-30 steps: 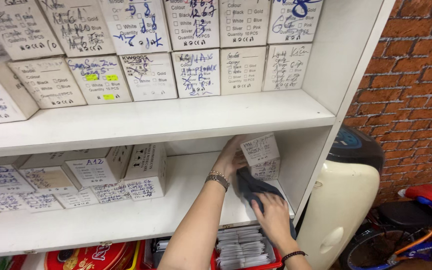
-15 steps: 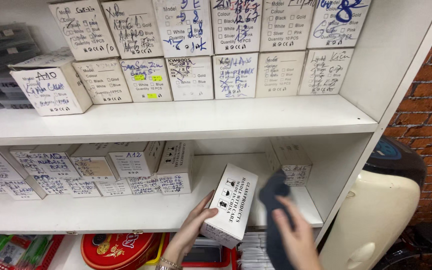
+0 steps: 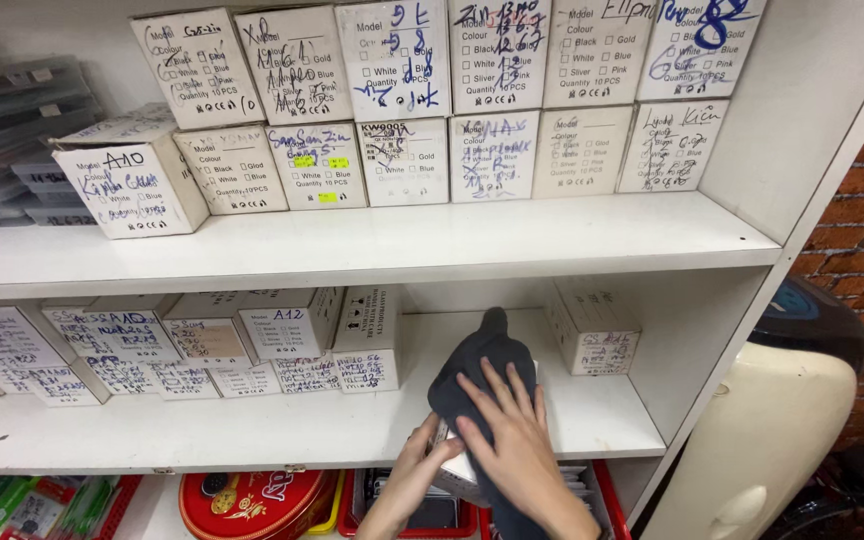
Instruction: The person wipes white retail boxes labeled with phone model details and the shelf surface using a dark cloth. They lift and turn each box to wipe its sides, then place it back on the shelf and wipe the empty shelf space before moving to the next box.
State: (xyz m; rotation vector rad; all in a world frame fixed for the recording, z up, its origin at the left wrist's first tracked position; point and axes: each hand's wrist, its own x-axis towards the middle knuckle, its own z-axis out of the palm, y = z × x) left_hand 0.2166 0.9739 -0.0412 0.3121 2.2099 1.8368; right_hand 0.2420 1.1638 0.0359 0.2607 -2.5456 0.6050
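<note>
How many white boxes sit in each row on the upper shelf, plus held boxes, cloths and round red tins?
Top-row white boxes: 6
Bottom-row white boxes: 7
Held white box: 1
Dark cloth: 1
Round red tin: 1
Total: 16

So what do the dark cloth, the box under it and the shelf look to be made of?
Cloth: soft matte fabric, draping in folds under the right hand. Box, held by the left hand: probably white cardboard, mostly hidden. Shelf: smooth white board, likely laminate.
</note>
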